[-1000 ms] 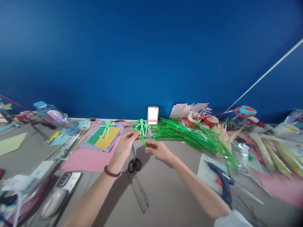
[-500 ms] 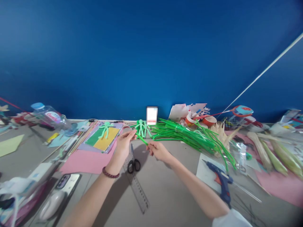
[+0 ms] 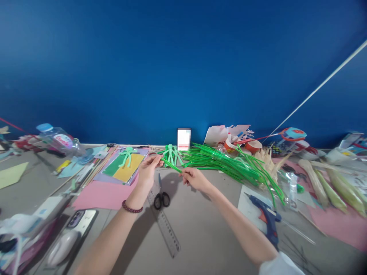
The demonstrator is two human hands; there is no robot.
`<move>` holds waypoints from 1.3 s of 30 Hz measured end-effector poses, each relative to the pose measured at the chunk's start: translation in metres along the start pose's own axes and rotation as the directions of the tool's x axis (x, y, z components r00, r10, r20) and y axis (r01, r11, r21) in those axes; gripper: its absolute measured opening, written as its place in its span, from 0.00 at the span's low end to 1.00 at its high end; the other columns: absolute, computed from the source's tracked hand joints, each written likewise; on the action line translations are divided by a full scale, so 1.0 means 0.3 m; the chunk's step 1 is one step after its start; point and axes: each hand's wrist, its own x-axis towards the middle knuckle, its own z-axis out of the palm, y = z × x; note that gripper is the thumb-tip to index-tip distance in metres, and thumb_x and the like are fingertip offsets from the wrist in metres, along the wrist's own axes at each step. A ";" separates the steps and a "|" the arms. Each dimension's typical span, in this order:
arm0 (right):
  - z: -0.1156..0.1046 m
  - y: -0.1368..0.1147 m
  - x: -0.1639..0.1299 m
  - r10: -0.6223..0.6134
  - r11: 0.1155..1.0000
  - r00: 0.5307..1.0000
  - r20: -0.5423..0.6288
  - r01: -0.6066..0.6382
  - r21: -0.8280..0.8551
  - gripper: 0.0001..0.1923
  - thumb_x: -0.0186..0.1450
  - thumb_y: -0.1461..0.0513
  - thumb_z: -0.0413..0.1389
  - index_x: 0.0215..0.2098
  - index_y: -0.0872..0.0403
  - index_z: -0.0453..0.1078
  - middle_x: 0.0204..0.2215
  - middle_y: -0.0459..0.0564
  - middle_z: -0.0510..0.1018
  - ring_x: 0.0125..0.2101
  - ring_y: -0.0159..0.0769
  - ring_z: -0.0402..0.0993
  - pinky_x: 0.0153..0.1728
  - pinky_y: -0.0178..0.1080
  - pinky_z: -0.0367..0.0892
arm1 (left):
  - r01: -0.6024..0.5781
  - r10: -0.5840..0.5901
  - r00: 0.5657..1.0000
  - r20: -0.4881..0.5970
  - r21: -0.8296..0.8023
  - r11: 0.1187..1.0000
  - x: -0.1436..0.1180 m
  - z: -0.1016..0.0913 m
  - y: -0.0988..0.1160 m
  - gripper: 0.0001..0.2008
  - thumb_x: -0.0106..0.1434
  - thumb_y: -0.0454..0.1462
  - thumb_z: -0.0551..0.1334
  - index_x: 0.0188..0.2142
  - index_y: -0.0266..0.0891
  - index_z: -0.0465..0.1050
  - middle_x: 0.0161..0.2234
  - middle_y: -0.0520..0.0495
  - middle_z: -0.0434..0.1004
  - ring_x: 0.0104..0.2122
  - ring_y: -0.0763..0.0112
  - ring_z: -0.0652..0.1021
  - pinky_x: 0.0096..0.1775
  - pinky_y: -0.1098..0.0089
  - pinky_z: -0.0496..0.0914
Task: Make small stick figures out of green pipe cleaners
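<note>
A bright green pipe cleaner [image 3: 172, 165] stretches between my two hands above the table. My left hand [image 3: 148, 170] pinches its upper left end. The lower right end is gripped by the closed fingers of my right hand [image 3: 195, 178]. Just behind my hands are light green bendy figures [image 3: 171, 156] of pipe-cleaner-like limbs, their number hard to tell. A large bundle of green pipe cleaners [image 3: 220, 161] lies behind and to the right of my right hand. Below my hands, black-handled scissors [image 3: 162, 200] rest partly over a clear ruler [image 3: 168, 231].
A phone-like screen [image 3: 184, 139] stands against the blue wall. Left are another green figure [image 3: 127, 156] on coloured sheets, pink paper [image 3: 100, 195], a bottle [image 3: 60, 140], and a phone [image 3: 86, 221] beside a mouse [image 3: 63, 247]. Right are a glue gun [image 3: 265, 217] and corn husks [image 3: 329, 187].
My hands have moved slightly apart, the left a little to the left and the right a little to the right. More of the pipe cleaner shows between them.
</note>
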 end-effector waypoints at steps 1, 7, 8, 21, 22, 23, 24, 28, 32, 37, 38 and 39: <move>-0.001 0.000 0.000 -0.006 1.000 1.000 0.001 0.006 -0.011 0.10 0.61 0.62 0.49 0.31 0.56 0.71 0.19 0.43 0.72 0.17 0.25 0.64 0.20 0.30 0.61 | -0.001 0.001 1.000 -0.002 -0.007 1.000 0.003 -0.003 -0.001 0.13 0.39 0.40 0.73 0.24 0.36 0.77 0.26 0.48 0.78 0.21 0.77 0.73 0.29 0.71 0.70; -0.009 0.011 0.003 -0.054 0.999 0.998 0.040 0.054 0.007 0.13 0.61 0.64 0.46 0.39 0.57 0.71 0.20 0.44 0.73 0.18 0.25 0.65 0.23 0.31 0.63 | -0.035 0.035 0.999 -0.009 -0.013 0.999 0.023 -0.026 -0.015 0.12 0.41 0.39 0.72 0.25 0.36 0.77 0.28 0.49 0.77 0.22 0.77 0.74 0.29 0.72 0.70; -0.012 0.011 0.002 -0.060 0.998 0.998 0.036 0.059 0.021 0.14 0.61 0.64 0.46 0.42 0.57 0.70 0.20 0.44 0.73 0.18 0.26 0.65 0.23 0.31 0.63 | -0.036 0.036 0.999 -0.016 -0.012 0.999 0.025 -0.028 -0.016 0.12 0.41 0.39 0.72 0.25 0.35 0.77 0.27 0.49 0.77 0.22 0.78 0.74 0.29 0.72 0.70; -0.109 -0.014 -0.019 -0.071 0.986 0.990 -0.125 0.051 -0.158 0.08 0.56 0.62 0.55 0.33 0.54 0.73 0.26 0.48 0.78 0.25 0.33 0.72 0.27 0.35 0.65 | -0.374 0.186 0.917 0.354 0.597 0.710 0.031 -0.064 0.068 0.04 0.48 0.38 0.68 0.26 0.41 0.79 0.30 0.45 0.79 0.32 0.63 0.76 0.36 0.69 0.69; -0.112 -0.016 -0.020 -0.092 0.980 0.988 -0.128 0.067 -0.187 0.08 0.56 0.62 0.55 0.33 0.54 0.74 0.26 0.48 0.78 0.25 0.34 0.72 0.28 0.35 0.66 | -0.460 0.235 0.881 0.411 0.627 0.628 0.023 -0.060 0.069 0.04 0.49 0.37 0.68 0.28 0.43 0.79 0.32 0.45 0.79 0.35 0.62 0.76 0.40 0.68 0.68; -0.112 -0.021 -0.021 -0.117 0.973 0.985 -0.129 0.087 -0.216 0.08 0.56 0.62 0.55 0.33 0.54 0.74 0.26 0.48 0.79 0.26 0.34 0.73 0.29 0.36 0.66 | -0.543 0.274 0.836 0.475 0.642 0.542 0.013 -0.053 0.069 0.06 0.50 0.36 0.67 0.30 0.44 0.79 0.34 0.45 0.79 0.38 0.60 0.75 0.44 0.66 0.66; -0.109 -0.026 -0.024 -0.144 0.963 0.982 -0.125 0.110 -0.244 0.08 0.56 0.62 0.55 0.33 0.54 0.74 0.27 0.48 0.79 0.27 0.35 0.73 0.30 0.36 0.66 | -0.610 0.282 0.788 0.547 0.635 0.475 0.000 -0.043 0.065 0.08 0.51 0.36 0.66 0.32 0.45 0.79 0.35 0.44 0.79 0.41 0.59 0.75 0.46 0.65 0.64; -0.081 -0.051 -0.034 -0.212 0.932 0.973 -0.092 0.174 -0.317 0.07 0.57 0.65 0.55 0.32 0.53 0.74 0.29 0.48 0.80 0.30 0.36 0.75 0.34 0.37 0.67 | -0.702 0.192 0.685 0.703 0.567 0.430 -0.056 -0.002 0.031 0.09 0.55 0.36 0.64 0.36 0.46 0.78 0.36 0.44 0.79 0.39 0.59 0.76 0.43 0.66 0.64; -0.064 -0.058 -0.036 -0.250 0.924 0.963 -0.101 0.206 -0.323 0.08 0.57 0.66 0.55 0.33 0.52 0.75 0.30 0.48 0.80 0.33 0.38 0.76 0.36 0.38 0.68 | -0.668 0.083 0.671 0.737 0.552 0.498 -0.087 0.018 -0.007 0.08 0.57 0.37 0.62 0.37 0.48 0.78 0.34 0.46 0.81 0.32 0.62 0.78 0.33 0.70 0.65; -0.071 -0.056 -0.034 -0.259 0.919 0.959 -0.118 0.207 -0.335 0.08 0.57 0.65 0.55 0.34 0.53 0.75 0.31 0.49 0.80 0.33 0.38 0.76 0.36 0.37 0.68 | -0.634 0.072 0.683 0.727 0.541 0.552 -0.102 0.032 -0.020 0.06 0.57 0.38 0.63 0.33 0.45 0.79 0.30 0.46 0.81 0.27 0.65 0.78 0.29 0.72 0.64; -0.072 -0.057 -0.034 -0.265 0.914 0.957 -0.115 0.211 -0.346 0.08 0.58 0.65 0.55 0.33 0.53 0.75 0.31 0.49 0.80 0.32 0.37 0.75 0.36 0.37 0.68 | -0.632 0.048 0.683 0.729 0.556 0.540 -0.107 0.035 -0.019 0.06 0.58 0.38 0.62 0.33 0.45 0.79 0.30 0.46 0.80 0.27 0.65 0.77 0.29 0.72 0.65; -0.073 -0.059 -0.034 -0.272 0.909 0.956 -0.111 0.217 -0.357 0.08 0.58 0.65 0.55 0.33 0.53 0.76 0.31 0.48 0.80 0.32 0.36 0.75 0.35 0.36 0.68 | -0.630 0.017 0.683 0.730 0.578 0.519 -0.111 0.039 -0.017 0.07 0.59 0.39 0.61 0.34 0.44 0.78 0.31 0.46 0.80 0.28 0.66 0.77 0.30 0.72 0.65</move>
